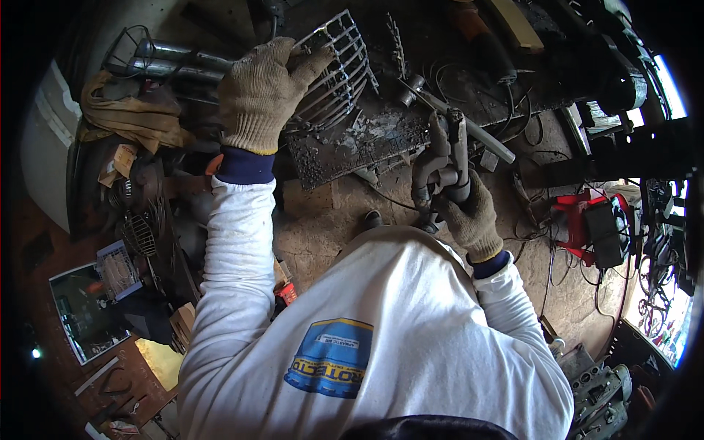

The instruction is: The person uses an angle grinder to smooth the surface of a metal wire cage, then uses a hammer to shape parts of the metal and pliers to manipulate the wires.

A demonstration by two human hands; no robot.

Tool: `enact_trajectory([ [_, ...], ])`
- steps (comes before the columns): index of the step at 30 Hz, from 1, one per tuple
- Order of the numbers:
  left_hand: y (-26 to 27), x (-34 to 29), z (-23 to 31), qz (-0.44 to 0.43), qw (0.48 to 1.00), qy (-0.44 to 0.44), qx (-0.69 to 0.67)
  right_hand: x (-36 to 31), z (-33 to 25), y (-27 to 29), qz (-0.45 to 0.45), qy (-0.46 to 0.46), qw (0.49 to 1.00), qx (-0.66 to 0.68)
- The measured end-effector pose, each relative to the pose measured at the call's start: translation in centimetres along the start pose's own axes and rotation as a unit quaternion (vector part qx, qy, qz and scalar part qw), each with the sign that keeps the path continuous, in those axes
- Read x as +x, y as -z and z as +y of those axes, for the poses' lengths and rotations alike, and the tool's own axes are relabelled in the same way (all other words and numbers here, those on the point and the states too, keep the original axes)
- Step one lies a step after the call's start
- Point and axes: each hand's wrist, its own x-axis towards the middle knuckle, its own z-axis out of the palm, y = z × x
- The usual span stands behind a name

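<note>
A metal grille basket (350, 67) with curved bars stands tilted on the dark workbench (337, 158). My left hand (262, 92), in a knitted beige glove, grips its left side, with one finger or thumb stretched across the bars. My right hand (473, 224), gloved the same way, is closed around the lower end of a dark metal clamp-like tool (441, 158) with two thick upright arms. That tool is held at the bench's near edge; its exact kind is unclear. Just beyond it lie a flat metal bar (480, 137) and a short metal cylinder (412, 89).
An angle grinder (484, 44) with an orange part rests on the bench at the far right, its cable trailing down. Metal tubes (183, 59) and a brown cloth (132, 114) are at the left. A red stool (576, 227) stands on the floor at right among cables.
</note>
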Motion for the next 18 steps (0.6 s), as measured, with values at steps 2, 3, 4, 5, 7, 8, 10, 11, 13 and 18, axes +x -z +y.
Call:
enact_trajectory([
  [2,-0.2,0.1,-0.1,-0.012,1.0,-0.003,-0.003,0.1,-0.2,0.8,-0.025,-0.029,0.999,-0.029],
  [3,-0.2,0.2,-0.1,-0.005,1.0,0.003,0.001,0.1,-0.5,1.1,-0.048,-0.056,0.996,-0.057],
  [4,-0.2,0.2,-0.1,0.002,1.0,0.009,0.005,0.2,-0.9,1.2,-0.049,-0.057,0.995,-0.058],
  [5,-0.3,0.3,-0.4,0.026,0.999,-0.027,-0.001,0.4,-1.4,1.2,-0.065,-0.074,0.992,-0.078],
  [7,-0.2,0.2,-0.3,0.008,1.0,-0.005,-0.014,0.4,-1.6,1.1,-0.081,-0.092,0.987,-0.1],
  [8,-0.1,0.2,-0.2,-0.009,1.0,0.015,-0.025,0.4,-1.5,1.1,-0.079,-0.096,0.987,-0.107],
  [10,0.2,0.4,0.0,-0.017,0.999,0.022,-0.041,0.3,-1.2,1.0,-0.078,-0.1,0.985,-0.118],
  [11,0.2,0.3,0.1,-0.025,0.998,0.027,-0.057,0.3,-1.1,1.1,-0.074,-0.077,0.987,-0.117],
  [13,-0.2,0.0,0.0,-0.011,0.999,0.026,-0.047,0.2,-1.4,1.2,-0.071,-0.053,0.989,-0.121],
  [18,-0.7,-0.1,0.1,-0.002,0.999,0.023,-0.031,0.4,-4.3,1.3,0.002,-0.005,0.996,0.089],
])
